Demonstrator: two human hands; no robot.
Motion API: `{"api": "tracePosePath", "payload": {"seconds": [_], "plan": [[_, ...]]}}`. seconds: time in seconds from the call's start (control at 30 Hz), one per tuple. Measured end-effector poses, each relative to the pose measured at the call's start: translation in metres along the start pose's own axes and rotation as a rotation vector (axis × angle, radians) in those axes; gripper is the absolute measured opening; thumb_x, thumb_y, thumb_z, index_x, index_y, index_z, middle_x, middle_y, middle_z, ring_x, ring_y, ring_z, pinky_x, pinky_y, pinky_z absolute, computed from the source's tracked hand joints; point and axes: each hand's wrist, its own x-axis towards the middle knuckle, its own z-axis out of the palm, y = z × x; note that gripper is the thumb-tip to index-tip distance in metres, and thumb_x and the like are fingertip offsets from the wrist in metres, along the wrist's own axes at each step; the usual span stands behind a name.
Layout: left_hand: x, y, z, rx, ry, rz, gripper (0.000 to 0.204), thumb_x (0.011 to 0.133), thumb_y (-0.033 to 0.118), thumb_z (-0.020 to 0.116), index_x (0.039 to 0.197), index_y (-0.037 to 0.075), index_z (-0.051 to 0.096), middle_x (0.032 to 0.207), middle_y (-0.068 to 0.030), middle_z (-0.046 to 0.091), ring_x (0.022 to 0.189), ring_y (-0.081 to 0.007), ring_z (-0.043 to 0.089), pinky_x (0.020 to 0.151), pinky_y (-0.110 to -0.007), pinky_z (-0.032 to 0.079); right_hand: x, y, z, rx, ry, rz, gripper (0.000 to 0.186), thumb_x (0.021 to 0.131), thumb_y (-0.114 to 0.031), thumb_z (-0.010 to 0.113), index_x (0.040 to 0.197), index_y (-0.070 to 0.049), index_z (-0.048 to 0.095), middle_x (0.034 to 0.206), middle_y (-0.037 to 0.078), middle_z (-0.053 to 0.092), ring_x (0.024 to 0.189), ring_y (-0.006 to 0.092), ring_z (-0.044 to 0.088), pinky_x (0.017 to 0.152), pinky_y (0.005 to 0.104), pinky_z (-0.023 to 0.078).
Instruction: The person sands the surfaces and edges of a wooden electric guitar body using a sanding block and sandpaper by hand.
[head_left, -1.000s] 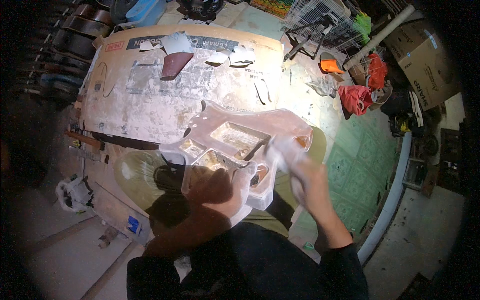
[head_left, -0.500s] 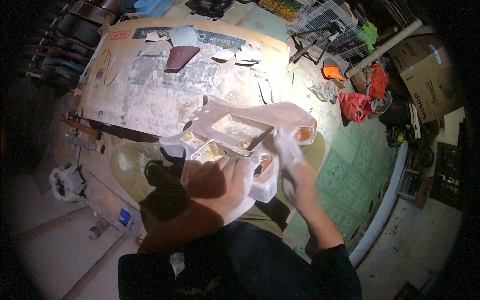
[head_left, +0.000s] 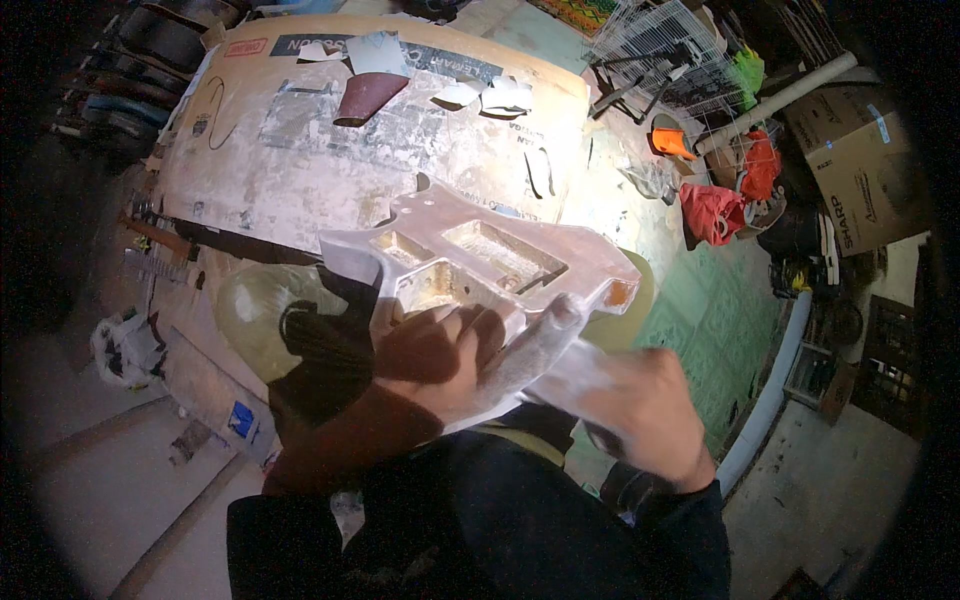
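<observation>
Your left hand point(head_left: 440, 355) grips the near edge of the unfinished guitar body point(head_left: 480, 262) — fingers curled over the rim, the routed cavities lying just beyond your fingertips. Your right hand point(head_left: 640, 410) is closed around a pale, dusty piece of sandpaper point(head_left: 570, 365), pressed against the body's lower-right edge, just beside your left knuckles. Past your fingers, further out, lies the worn, paint-smeared workbench point(head_left: 300, 160).

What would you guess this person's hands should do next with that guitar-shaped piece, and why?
Probably stroke the right hand along the lower edge of the guitar body. That hand presses a pale sheet, likely sandpaper, against the edge, while the left hand grips the body from below, steadying it above the dusty workbench.
</observation>
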Motion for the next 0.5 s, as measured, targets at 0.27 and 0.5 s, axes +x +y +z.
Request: {"api": "tracePosePath", "payload": {"seconds": [0.27, 0.5], "plan": [[0.011, 0.001, -0.023, 0.256, -0.248, -0.049, 0.038, 0.091, 0.031, 0.066, 0.12, 0.006, 0.06, 0.078, -0.0118, 0.065, 0.064, -0.0228, 0.067, 0.061, -0.035, 0.056, -0.016, 0.019, -0.007, 0.338, 0.303, 0.358, 0.045, 0.075, -0.004, 0.058, 0.117, -0.013, 0.074, 0.118, 0.012, 0.071, 0.073, 0.0191, 0.071, 0.065, 0.0286, 0.056], [0.039, 0.014, -0.041, 0.12, 0.068, 0.019, 0.059, 0.084, 0.028, 0.071, 0.137, 0.007, 0.056, 0.087, -0.0123, 0.069, 0.069, -0.0241, 0.069, 0.06, -0.033, 0.056, 0.031, 0.023, 0.094, 0.159, 0.74, 0.165, 0.047, 0.07, 0.008, 0.062, 0.115, -0.005, 0.072, 0.12, 0.025, 0.067, 0.099, 0.0332, 0.071, 0.079, 0.0352, 0.057]]}}
